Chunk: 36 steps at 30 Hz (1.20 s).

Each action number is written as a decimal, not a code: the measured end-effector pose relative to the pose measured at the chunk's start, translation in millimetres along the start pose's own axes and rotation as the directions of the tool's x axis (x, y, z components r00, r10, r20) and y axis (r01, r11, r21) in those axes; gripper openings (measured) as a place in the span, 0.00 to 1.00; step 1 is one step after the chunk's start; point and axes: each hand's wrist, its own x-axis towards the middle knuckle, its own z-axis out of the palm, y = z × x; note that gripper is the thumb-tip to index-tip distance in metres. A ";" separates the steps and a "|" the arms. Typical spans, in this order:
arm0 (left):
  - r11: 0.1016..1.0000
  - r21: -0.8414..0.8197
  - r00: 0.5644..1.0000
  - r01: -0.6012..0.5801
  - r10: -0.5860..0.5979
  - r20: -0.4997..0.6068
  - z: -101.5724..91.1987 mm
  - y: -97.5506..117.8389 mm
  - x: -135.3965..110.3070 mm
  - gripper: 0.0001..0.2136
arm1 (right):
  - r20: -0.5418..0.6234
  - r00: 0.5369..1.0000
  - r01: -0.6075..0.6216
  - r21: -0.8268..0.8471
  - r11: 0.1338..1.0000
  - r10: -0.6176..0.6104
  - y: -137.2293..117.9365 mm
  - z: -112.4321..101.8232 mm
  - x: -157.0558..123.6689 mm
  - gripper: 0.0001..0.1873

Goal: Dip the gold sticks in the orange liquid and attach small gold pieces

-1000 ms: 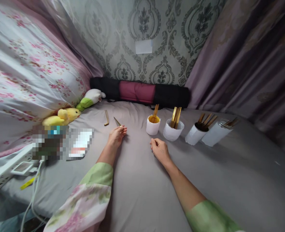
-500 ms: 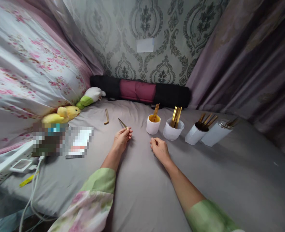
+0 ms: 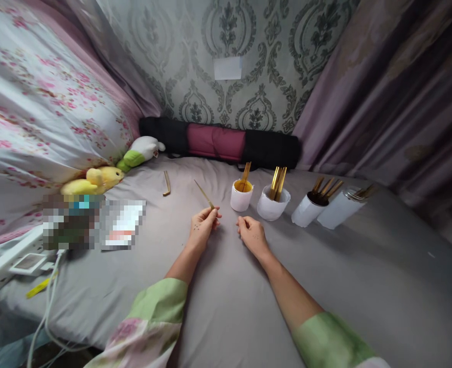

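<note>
Four white containers stand in a row on the right, listed here by size. Tall container [image 3: 339,209], far right: holds dark narrow sticks [image 3: 365,191] at its mouth. Wide cup [image 3: 272,208], second from left: holds upright gold sticks [image 3: 278,181]. Dark-mouthed container [image 3: 309,210], third from left: holds brownish-gold sticks [image 3: 328,189] fanned to the right. Small cup [image 3: 242,199], leftmost: yellow inside, holds thin gold sticks [image 3: 245,174]. The two right-hand containers appear to lean right; whether they truly tilt cannot be told.

Both sleeves are cut off at the near edge. A blurred patch at left masks the items under it. The right hand [image 3: 252,232] is near the small cup, fingers curled narrow; the inside of its grip is hidden. The left hand [image 3: 204,227] pinches a pointed stick [image 3: 204,194] between thumb and fingers, left of the small cup. The stick's tip points far and left; its near end is covered by the fingers.

Surface: a wrinkled gray sheet [image 3: 226,306]. Far side: patterned wall [image 3: 180,46], with a black-and-maroon roll [image 3: 216,142] at its foot. Right: purple curtain [image 3: 348,102]. Left: floral cloth [image 3: 42,117], yellow toy [image 3: 91,181], small gold tool [image 3: 166,193].
</note>
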 end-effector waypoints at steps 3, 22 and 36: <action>0.997 0.072 1.000 -0.030 0.030 0.007 4.8 -0.6 -6.4 0.17 | -0.001 1.000 0.000 0.008 1.000 0.000 -0.5 -0.4 0.2 0.22; 0.854 0.394 0.941 -0.339 0.308 0.142 12.8 -8.1 -31.9 0.12 | 0.087 0.990 -0.127 0.241 0.962 0.109 -4.7 -4.3 -3.1 0.28; 0.670 0.542 0.861 -0.508 0.416 0.292 7.9 -15.8 -32.7 0.13 | 0.065 0.993 -0.118 0.362 0.925 0.101 -9.1 -7.4 -3.5 0.27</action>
